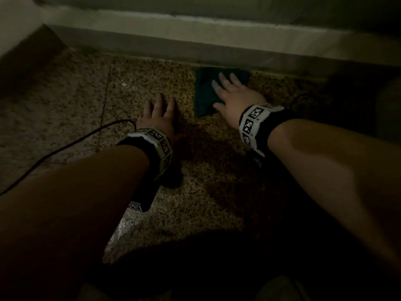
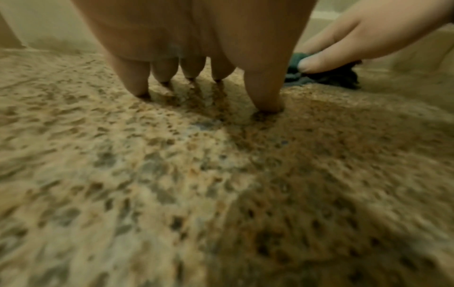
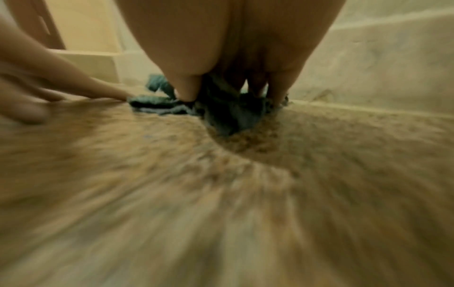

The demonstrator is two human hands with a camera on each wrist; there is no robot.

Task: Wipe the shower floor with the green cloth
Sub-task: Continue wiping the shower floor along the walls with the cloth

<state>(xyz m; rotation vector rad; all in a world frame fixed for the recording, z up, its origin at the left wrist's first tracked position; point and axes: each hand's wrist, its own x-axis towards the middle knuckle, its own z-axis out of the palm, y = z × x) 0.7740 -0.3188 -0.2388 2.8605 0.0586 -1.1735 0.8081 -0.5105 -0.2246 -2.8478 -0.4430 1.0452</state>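
Note:
The dark green cloth lies crumpled on the speckled stone shower floor, close to the far kerb. My right hand rests on top of it with fingers spread and straight, pressing it down; in the right wrist view the fingertips dig into the cloth. My left hand lies on the bare floor just left of the cloth, fingers straight, tips touching the stone. The left wrist view shows the cloth under the right hand.
A pale raised kerb runs along the far edge of the floor, with a wall corner at the left. A black cable trails from my left wrist. Deep shadow covers the near floor and the far right.

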